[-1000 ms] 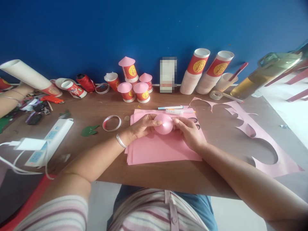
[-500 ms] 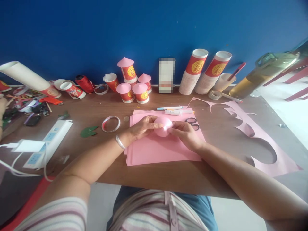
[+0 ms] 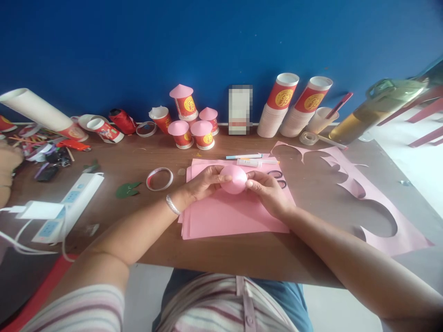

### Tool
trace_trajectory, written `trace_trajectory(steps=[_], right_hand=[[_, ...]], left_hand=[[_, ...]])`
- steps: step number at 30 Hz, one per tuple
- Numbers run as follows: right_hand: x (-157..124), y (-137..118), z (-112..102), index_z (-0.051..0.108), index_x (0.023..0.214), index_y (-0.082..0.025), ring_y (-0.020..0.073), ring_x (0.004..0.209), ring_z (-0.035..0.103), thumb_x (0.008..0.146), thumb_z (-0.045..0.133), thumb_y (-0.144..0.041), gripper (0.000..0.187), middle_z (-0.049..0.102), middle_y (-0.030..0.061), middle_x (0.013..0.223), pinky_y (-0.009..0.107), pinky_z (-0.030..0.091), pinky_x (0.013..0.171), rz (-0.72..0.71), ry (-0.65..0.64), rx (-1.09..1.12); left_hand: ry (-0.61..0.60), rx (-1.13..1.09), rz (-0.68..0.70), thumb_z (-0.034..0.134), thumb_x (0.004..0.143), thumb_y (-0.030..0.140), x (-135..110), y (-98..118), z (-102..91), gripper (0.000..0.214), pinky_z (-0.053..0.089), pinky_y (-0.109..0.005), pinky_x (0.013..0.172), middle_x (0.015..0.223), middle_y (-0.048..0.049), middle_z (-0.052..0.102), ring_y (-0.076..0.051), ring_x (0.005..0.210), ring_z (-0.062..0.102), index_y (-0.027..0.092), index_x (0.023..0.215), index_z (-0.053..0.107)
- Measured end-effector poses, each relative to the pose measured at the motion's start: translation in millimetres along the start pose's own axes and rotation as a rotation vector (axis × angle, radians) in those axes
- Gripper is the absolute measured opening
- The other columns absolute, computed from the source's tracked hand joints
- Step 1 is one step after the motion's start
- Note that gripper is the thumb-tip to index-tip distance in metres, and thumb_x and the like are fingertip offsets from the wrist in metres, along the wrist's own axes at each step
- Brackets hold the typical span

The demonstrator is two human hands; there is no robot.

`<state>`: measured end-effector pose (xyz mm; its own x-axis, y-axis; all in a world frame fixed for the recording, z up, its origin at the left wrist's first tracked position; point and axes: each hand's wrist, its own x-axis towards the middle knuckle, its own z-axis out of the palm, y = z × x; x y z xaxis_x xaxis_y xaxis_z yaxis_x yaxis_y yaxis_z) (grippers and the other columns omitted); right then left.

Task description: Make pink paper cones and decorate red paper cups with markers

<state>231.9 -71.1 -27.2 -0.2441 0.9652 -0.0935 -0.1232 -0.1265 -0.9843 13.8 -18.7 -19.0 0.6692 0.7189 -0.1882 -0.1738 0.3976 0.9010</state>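
Note:
A small pink paper cone [image 3: 234, 178] is pinched between both of my hands above a stack of pink paper sheets [image 3: 228, 216] on the brown table. My left hand [image 3: 204, 182] grips the cone's left side with thumb and fingers closed on it. My right hand [image 3: 265, 190] pinches its right edge. A silver bracelet circles my left wrist. Scissors [image 3: 278, 179] lie partly hidden behind my right hand. A pen [image 3: 244, 156] and a glue tube [image 3: 254, 162] rest at the sheets' far edge.
Red paper cups with pink cone lids [image 3: 192, 124] stand by the blue wall, beside two cup stacks [image 3: 292, 108]. A cut-out pink sheet [image 3: 356, 189] lies on the right, a tape ring [image 3: 159, 178] and power strip [image 3: 67, 205] on the left. Another person's hand [image 3: 7, 168] is at far left.
My right hand's fingers shifted slightly along the cone's edge and the cone turned a little. The other person's hand at far left moved back into view.

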Motion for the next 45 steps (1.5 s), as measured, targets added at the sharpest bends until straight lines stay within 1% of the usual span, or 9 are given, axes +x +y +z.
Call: trace_trajectory(steps=[5,8,13,18,23,28,36,42,45], right_hand=[[-0.2,1.0,1.7,0.07,0.079,-0.018,0.0133,0.069,0.051,0.063,0.092,-0.058,0.049,0.066,0.0003,0.075,0.027,0.039,0.065,0.059,0.032,-0.047],[0.1,1.9,-1.5,0.072,0.079,-0.017,0.0125,0.067,0.05,0.069,0.088,-0.054,0.041,0.067,0.0006,0.075,0.027,0.037,0.063,0.086,-0.007,-0.082],[1.6,4.2,-4.5,0.074,0.089,-0.02,0.0179,0.082,0.062,0.08,0.078,-0.047,0.029,0.072,0.0031,0.087,0.032,0.047,0.079,0.017,-0.033,-0.017],[1.1,-0.6,-2.2,0.071,0.081,-0.021,0.018,0.079,0.059,0.087,0.069,-0.065,0.044,0.068,0.0032,0.081,0.032,0.047,0.078,-0.016,0.08,-0.074],[1.7,-0.9,-0.6,0.069,0.076,-0.021,0.0143,0.07,0.053,0.074,0.083,-0.068,0.049,0.063,-0.0003,0.073,0.03,0.044,0.071,0.022,0.067,0.053],[2.5,-2.0,-0.5,0.068,0.071,-0.02,0.015,0.07,0.056,0.067,0.088,-0.068,0.052,0.064,0.0004,0.07,0.031,0.046,0.073,0.016,0.063,0.046],[1.5,2.8,-4.0,0.068,0.071,-0.02,0.0182,0.078,0.058,0.087,0.062,-0.079,0.061,0.065,0.004,0.077,0.033,0.048,0.079,-0.003,0.016,-0.024],[0.5,3.4,-1.5,0.067,0.074,-0.02,0.0144,0.069,0.048,0.068,0.085,-0.07,0.054,0.06,-0.0006,0.071,0.028,0.039,0.067,0.065,0.011,-0.05],[0.1,2.5,-1.0,0.065,0.07,-0.019,0.0123,0.065,0.042,0.069,0.086,-0.068,0.053,0.055,-0.0024,0.066,0.028,0.034,0.063,0.077,0.014,-0.071]], left_hand=[[-0.028,0.035,-0.004,0.09,0.075,0.039,1.1,-3.8,-1.3,0.033,0.049,-0.027,0.083,0.095,-0.0104,0.078,-0.019,0.09,0.068,0.013,0.093,0.082],[0.001,0.028,-0.008,0.091,0.073,0.041,0.2,-2.2,-1.3,0.036,0.049,-0.027,0.08,0.089,-0.0095,0.078,-0.017,0.082,0.065,0.012,0.092,0.081],[0.062,-0.045,0.018,0.092,0.07,0.042,-1.1,2.6,1.0,0.037,0.049,-0.026,0.076,0.086,-0.0066,0.076,-0.017,0.081,0.065,0.014,0.092,0.081],[0.059,-0.06,0.044,0.092,0.071,0.041,-0.5,3.8,3.4,0.037,0.051,-0.028,0.083,0.091,-0.0085,0.078,-0.02,0.088,0.068,0.014,0.095,0.082],[0.006,0.01,0.022,0.089,0.074,0.042,-0.1,1.5,2.0,0.036,0.051,-0.029,0.086,0.095,-0.0109,0.079,-0.024,0.097,0.071,0.014,0.096,0.083],[0.008,0.019,-0.008,0.091,0.073,0.04,0.1,0.5,1.0,0.035,0.051,-0.027,0.082,0.087,-0.0089,0.078,-0.019,0.083,0.069,0.013,0.094,0.082],[-0.005,0.017,0.007,0.089,0.075,0.04,0.6,1.5,-0.3,0.034,0.051,-0.03,0.085,0.091,-0.0104,0.079,-0.022,0.09,0.07,0.014,0.095,0.082],[-0.001,0.057,-0.023,0.092,0.071,0.04,1.2,-0.5,0.3,0.037,0.047,-0.029,0.081,0.087,-0.0092,0.078,-0.019,0.085,0.067,0.012,0.094,0.082],[-0.003,0.058,-0.033,0.091,0.072,0.039,1.5,-1.2,0.4,0.036,0.046,-0.028,0.078,0.082,-0.0077,0.077,-0.017,0.078,0.065,0.012,0.094,0.082]])
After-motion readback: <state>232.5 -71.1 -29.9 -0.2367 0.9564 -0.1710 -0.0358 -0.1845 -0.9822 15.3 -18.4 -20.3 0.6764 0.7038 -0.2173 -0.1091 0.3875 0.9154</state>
